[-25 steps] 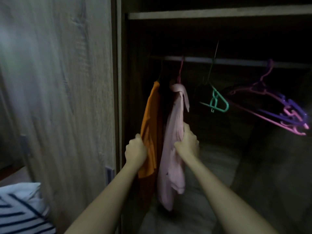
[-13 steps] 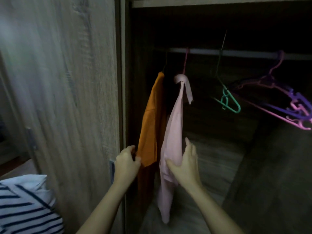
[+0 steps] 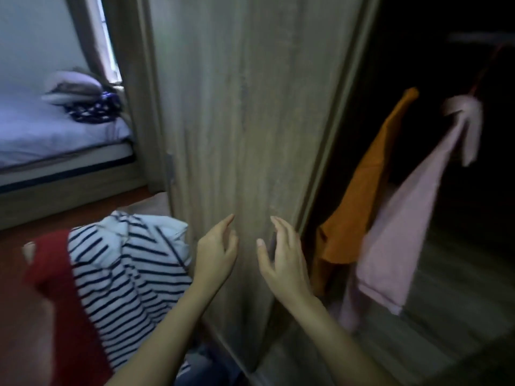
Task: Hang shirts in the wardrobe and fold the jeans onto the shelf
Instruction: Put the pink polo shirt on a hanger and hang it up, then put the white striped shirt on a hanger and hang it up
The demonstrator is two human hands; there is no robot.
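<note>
The whole view is smeared. Inside the wardrobe (image 3: 331, 151) the dark takes the upper part: the rail (image 3: 473, 37) is only a pale streak, and the top of the orange shirt (image 3: 359, 190) goes into black, so we cannot tell what it hangs on. Above the pink shirt (image 3: 412, 218) we see only a thin reddish line (image 3: 486, 68). The lower edge cuts off the red garment (image 3: 64, 302). A blue cloth (image 3: 203, 366) lies partly behind the left forearm (image 3: 172, 324); we cannot say what it is. At the bed's (image 3: 41, 135) far corner, the dark spotted bundle (image 3: 94, 107) is too blurred to name.
</note>
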